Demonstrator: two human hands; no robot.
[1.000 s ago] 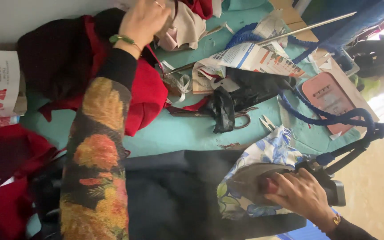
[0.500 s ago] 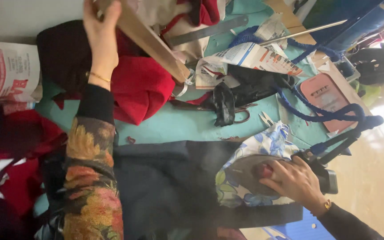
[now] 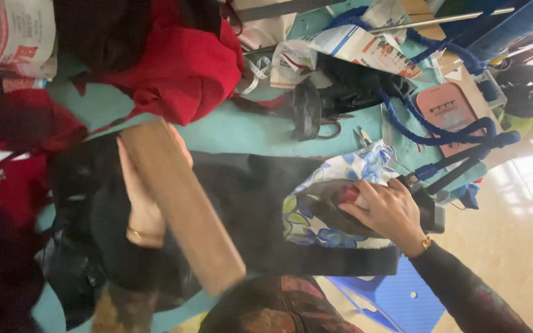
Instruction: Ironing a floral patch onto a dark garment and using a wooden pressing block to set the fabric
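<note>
My left hand (image 3: 143,197) grips a long wooden block (image 3: 180,203) and holds it slanted over the black fabric (image 3: 242,197) spread on the teal table (image 3: 235,132). My right hand (image 3: 387,209) rests on the handle of an iron (image 3: 347,203), which sits on a blue floral cloth (image 3: 340,179) at the right end of the black fabric. A blue braided cord (image 3: 439,132) runs from the iron toward the back of the table.
Red and dark garments (image 3: 174,61) are piled at the back left. Scissors (image 3: 325,126), small snips (image 3: 363,135), papers (image 3: 359,46), a pink flat case (image 3: 454,111) and a metal rod (image 3: 433,21) clutter the back right. A blue stool (image 3: 390,296) stands below.
My left hand picked the wooden block out of the pile at the back and brought it down over the black fabric. My right hand stayed on the iron.
</note>
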